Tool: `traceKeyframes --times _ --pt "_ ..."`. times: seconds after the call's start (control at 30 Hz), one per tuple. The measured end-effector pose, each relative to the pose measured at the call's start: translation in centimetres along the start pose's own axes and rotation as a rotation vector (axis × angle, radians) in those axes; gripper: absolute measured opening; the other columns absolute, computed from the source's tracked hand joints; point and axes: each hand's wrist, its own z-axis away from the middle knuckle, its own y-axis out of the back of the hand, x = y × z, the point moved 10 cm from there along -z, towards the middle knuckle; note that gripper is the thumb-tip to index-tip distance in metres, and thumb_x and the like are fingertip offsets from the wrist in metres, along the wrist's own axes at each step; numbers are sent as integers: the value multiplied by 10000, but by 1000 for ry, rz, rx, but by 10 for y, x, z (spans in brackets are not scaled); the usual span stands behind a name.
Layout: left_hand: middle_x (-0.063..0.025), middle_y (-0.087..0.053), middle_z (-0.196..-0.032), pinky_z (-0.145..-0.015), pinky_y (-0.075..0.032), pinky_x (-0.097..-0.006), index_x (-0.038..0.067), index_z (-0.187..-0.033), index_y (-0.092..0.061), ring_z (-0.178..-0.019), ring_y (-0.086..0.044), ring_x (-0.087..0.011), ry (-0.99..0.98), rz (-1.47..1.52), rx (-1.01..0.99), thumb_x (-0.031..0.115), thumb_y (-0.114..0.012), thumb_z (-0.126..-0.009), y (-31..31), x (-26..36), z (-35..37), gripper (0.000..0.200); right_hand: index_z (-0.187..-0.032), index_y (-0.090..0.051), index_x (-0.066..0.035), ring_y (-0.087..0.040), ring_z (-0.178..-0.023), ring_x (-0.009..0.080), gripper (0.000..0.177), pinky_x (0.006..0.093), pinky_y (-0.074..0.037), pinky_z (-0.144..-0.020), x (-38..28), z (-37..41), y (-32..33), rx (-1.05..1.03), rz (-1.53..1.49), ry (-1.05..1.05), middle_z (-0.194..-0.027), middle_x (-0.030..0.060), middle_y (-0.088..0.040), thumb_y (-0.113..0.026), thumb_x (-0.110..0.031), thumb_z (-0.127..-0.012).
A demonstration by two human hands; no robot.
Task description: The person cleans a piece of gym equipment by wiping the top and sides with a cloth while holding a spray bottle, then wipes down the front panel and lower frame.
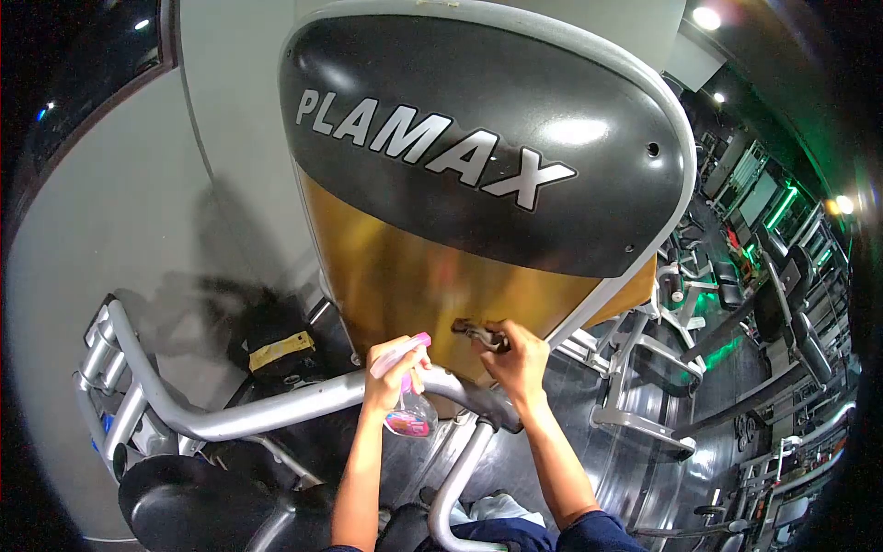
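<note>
Below the frame's centre, a clear spray bottle with a pink nozzle and colourful label hangs under the left hand, whose fingers grip its neck. Slightly right, the right hand pinches a crumpled, dark cloth, its end poking leftward past the fingers, over a gold panel.

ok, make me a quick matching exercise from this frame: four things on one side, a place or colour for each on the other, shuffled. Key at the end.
Things
1. Spray bottle
2. Rag
3. PLAMAX lettering
4. Lower panel

Places and colours
A. Gold-coloured
B. In the right hand
C. Across the black panel
D. In the left hand

Right pairs: 1-D, 2-B, 3-C, 4-A
</note>
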Motion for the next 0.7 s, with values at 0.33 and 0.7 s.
traceKeyframes --times 0.33,0.7 --pt "-111 -654 -709 -446 -462 -262 -42 -821 -648 -455 -599 -150 -30 -61 18 266 -617 -909 0 -2 2 322 -890 -675 -111 -669 -736 261 294 368 -528 -658 11 12 -11 -84 41 -41 -786 68 -675 -832 -215 -664" --pt "-116 -676 -743 -452 -460 -261 -63 -871 -690 -478 -604 -150 -32 -123 69 268 -642 -908 -1 0 5 336 -876 -655 -72 -662 -722 253 293 348 -514 -633 15 -1 33 125 -111 -14 -790 86 -663 -829 -101 -643"
